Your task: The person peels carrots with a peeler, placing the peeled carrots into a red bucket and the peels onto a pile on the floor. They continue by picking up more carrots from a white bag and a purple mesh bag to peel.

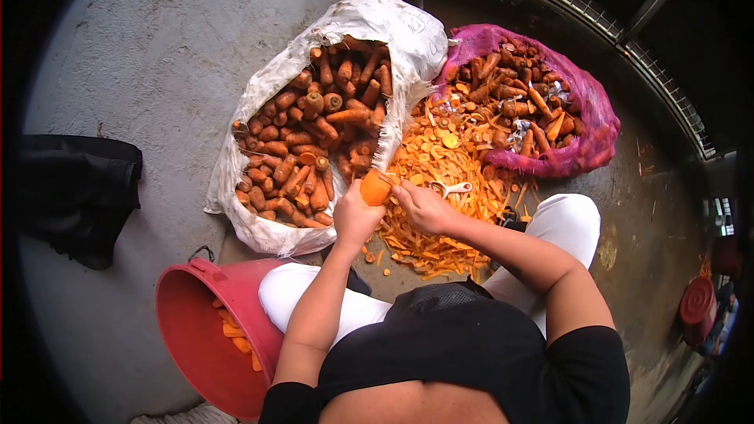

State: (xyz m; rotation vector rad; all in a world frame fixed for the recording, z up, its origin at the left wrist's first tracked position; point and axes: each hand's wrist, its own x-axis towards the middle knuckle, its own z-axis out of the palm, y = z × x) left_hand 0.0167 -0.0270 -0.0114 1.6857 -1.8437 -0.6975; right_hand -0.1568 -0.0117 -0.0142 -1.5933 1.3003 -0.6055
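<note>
My left hand point(359, 213) is wrapped round a peeled orange carrot point(376, 188), with its blunt end facing up. My right hand point(422, 208) is closed at the carrot's right side; what its fingers grip is too small to make out. A white-handled peeler point(452, 188) lies just beyond the right hand on a heap of orange peelings point(440, 239). Behind my left hand, a torn white sack point(239, 149) full of unpeeled carrots point(302, 137) lies open on its side.
A pink mesh sack point(601, 129) with carrots and scraps lies at the upper right. At my left knee, a tilted red bucket point(192, 345) holds peeled carrots point(234, 330). Dark cloth point(75, 188) is at the far left, and a red container point(697, 301) at the far right.
</note>
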